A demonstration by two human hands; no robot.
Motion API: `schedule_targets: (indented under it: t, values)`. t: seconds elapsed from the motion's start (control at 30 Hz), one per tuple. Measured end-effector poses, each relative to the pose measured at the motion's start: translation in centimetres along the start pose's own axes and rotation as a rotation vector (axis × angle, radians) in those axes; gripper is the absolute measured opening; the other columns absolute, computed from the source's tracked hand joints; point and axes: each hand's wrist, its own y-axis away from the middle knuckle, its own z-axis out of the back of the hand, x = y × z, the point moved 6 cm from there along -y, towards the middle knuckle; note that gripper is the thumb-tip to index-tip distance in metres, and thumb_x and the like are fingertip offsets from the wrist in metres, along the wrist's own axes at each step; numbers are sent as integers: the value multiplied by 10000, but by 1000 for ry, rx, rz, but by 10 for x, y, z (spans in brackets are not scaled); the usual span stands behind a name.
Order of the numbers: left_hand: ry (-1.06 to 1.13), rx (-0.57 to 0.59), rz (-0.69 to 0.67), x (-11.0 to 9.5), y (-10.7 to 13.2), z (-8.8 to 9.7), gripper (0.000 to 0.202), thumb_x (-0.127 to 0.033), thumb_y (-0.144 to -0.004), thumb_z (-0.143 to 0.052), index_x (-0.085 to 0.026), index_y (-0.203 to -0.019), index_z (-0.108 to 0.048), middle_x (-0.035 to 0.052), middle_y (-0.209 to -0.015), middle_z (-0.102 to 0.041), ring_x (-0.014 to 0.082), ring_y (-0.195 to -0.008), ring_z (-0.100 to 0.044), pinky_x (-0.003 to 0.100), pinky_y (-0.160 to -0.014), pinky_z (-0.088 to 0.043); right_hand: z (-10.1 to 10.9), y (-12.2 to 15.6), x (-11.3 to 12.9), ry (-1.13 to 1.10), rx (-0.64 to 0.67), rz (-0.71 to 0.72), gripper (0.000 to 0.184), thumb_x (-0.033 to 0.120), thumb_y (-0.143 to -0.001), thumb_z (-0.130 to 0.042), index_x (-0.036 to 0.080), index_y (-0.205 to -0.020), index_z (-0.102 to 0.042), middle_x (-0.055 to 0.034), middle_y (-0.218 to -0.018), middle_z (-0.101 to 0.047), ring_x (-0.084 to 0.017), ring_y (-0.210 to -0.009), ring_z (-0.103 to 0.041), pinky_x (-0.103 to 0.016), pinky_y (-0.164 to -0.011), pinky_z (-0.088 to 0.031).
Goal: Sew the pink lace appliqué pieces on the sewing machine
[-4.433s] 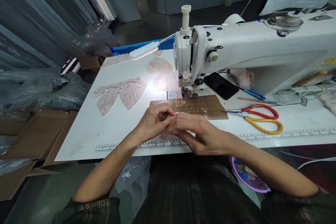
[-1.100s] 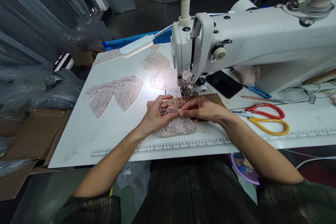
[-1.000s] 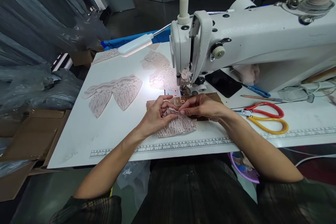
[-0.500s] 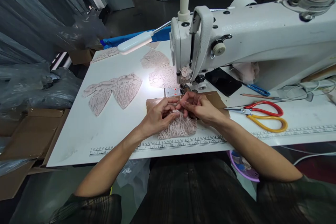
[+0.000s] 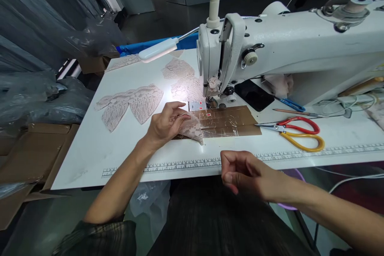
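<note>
My left hand (image 5: 164, 123) pinches a small pink lace piece (image 5: 192, 129) and holds it just above the white table (image 5: 126, 144), beside the brown taped cardboard guide (image 5: 231, 120). My right hand (image 5: 244, 172) hangs at the table's front edge over my lap, fingers curled loosely inward; nothing shows in them. The white sewing machine (image 5: 270, 52) stands behind the guide, its needle area (image 5: 213, 95) a little beyond the lace.
More lace pieces lie at the left (image 5: 132, 104) and under the lamp (image 5: 180, 76). Red and yellow scissors (image 5: 295, 132) lie right of the guide. A black phone (image 5: 253, 95), blue snips (image 5: 289, 105) and a pencil sit by the machine. Cardboard boxes (image 5: 36, 156) stand left of the table.
My right hand let go of the lace and drew back to the table's front edge. My left hand lifted the lace and shifted it slightly left; it now looks folded smaller.
</note>
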Motion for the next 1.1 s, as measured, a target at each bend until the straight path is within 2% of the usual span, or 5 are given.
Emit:
schedule_targets:
  t: [0.2, 0.33, 0.57, 0.9, 1.1]
  values:
    - [379, 162, 281, -11, 5, -20, 250, -342, -901, -649, -179, -1074, -570, -2, -714, -739, 144, -689, -725, 232, -652, -555, 42, -2, 45, 538, -387, 331, 192, 318, -896, -620, 196, -1035, -569, 3, -806, -596, -109, -637, -482, -245, -574, -373]
    - [447, 186, 357, -9, 8, -23, 306, -392, -872, -678, -183, -1062, -562, 2, -696, -730, 158, -701, -720, 248, -658, -542, 44, -29, 56, 600, -343, 410, 399, 331, -824, -704, 177, -1186, -634, 5, -779, -586, -114, -639, -506, -247, -563, -375]
    - [448, 224, 417, -8, 12, -20, 344, -414, -850, -696, -184, -1062, -553, 19, -736, -734, 158, -698, -708, 234, -617, -520, 50, -57, 40, 282, -224, 328, 309, 448, -781, -718, 149, -730, -661, 4, -647, -592, -99, -582, -486, -257, -563, -365]
    - [228, 345, 317, -43, 15, -22, 207, -364, -904, -627, -163, -926, -672, 24, -704, -716, 138, -613, -641, 228, -573, -462, 35, -59, 40, 94, -439, 563, 133, 297, -874, -568, 214, -824, -477, 32, -698, -562, -92, -555, -457, -244, -535, -362]
    - [-243, 100, 141, -13, 7, 13, 245, -367, -808, -707, -190, -656, -633, 7, -556, -579, 123, -484, -495, 238, -459, -299, -9, -39, -17, -151, -272, 103, 175, 189, -754, -580, 218, -673, -427, 69, -496, -449, -74, -439, -334, -217, -449, -236]
